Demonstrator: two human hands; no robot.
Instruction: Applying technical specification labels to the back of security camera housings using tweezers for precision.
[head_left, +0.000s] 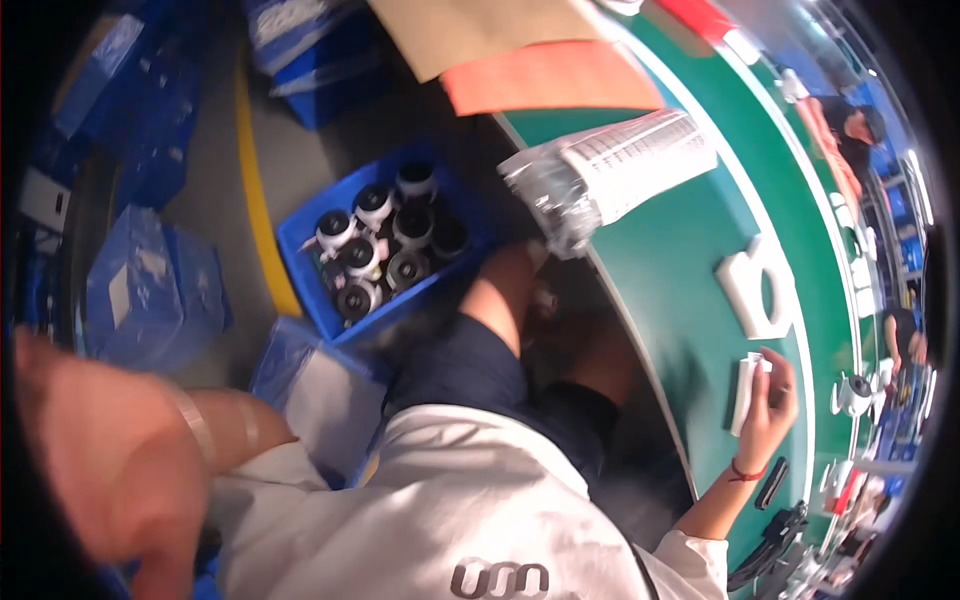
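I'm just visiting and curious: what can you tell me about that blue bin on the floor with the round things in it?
The blue bin looks like a rectangular open-topped plastic crate, sitting on the grey floor beside a yellow line, left of the green table. It holds about nine round black-and-white parts, standing close together. More blue crates lie around it. No hand touches it; the right hand holds a small white piece at the table.

Right hand (770, 405) around a white part (745, 392) on green table (680, 250), blue crate (300, 245) nearby
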